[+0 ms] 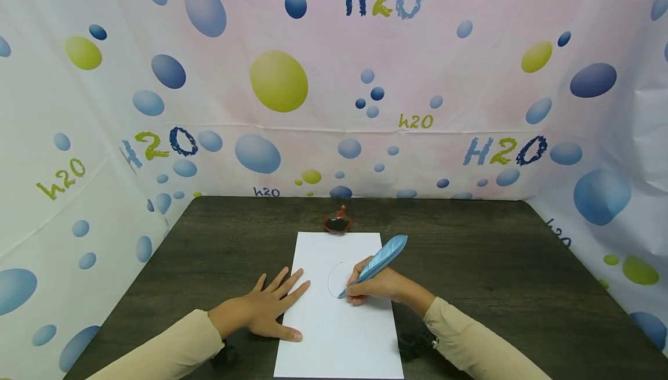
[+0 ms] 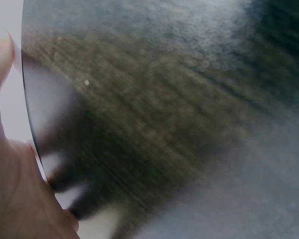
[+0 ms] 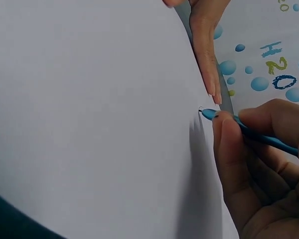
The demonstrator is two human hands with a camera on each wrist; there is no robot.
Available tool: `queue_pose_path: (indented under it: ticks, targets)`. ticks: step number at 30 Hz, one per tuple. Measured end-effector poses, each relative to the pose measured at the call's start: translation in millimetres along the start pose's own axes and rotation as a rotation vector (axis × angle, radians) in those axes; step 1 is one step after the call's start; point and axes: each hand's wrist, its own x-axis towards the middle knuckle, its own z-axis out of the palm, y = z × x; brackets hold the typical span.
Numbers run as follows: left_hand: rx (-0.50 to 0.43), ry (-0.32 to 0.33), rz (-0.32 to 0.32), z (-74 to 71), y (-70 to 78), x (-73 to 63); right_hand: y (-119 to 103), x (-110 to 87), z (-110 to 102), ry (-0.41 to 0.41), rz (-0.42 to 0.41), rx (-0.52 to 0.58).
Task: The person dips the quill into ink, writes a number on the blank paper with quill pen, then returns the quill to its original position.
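A white sheet of paper (image 1: 339, 348) lies upright in front of me on the dark table. My right hand (image 1: 378, 285) pinches a blue feather-shaped pen (image 1: 385, 257), its tip touching the sheet. From the tip a thin curved line (image 1: 328, 278) bows out to the left, like the left part of a circle. In the right wrist view the thumb and fingers grip the pen (image 3: 269, 139) near its point. My left hand (image 1: 266, 309) rests with fingers spread over the paper's left edge; the left wrist view shows only part of this hand (image 2: 20, 194).
Just beyond the sheet's top edge stands a small reddish-brown object (image 1: 338, 220) with a dark middle. Around the dark wooden table (image 1: 490, 264) hangs a white sheet with blue and green dots (image 1: 279, 81). Black devices sit by both wrists.
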Motion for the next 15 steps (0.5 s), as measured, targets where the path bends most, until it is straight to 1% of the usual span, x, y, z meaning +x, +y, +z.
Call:
queue_pose_path:
  ticks: [8, 15]
  targets:
    - [-0.008, 0.005, 0.009, 0.0, 0.5, -0.8, 1.1, -4.1, -5.3, -0.014, -0.012, -0.021]
    - [-0.011, 0.000, 0.006, 1.1, -0.9, 0.1, 2.0, -7.8, -10.8, -0.008, 0.002, -0.010]
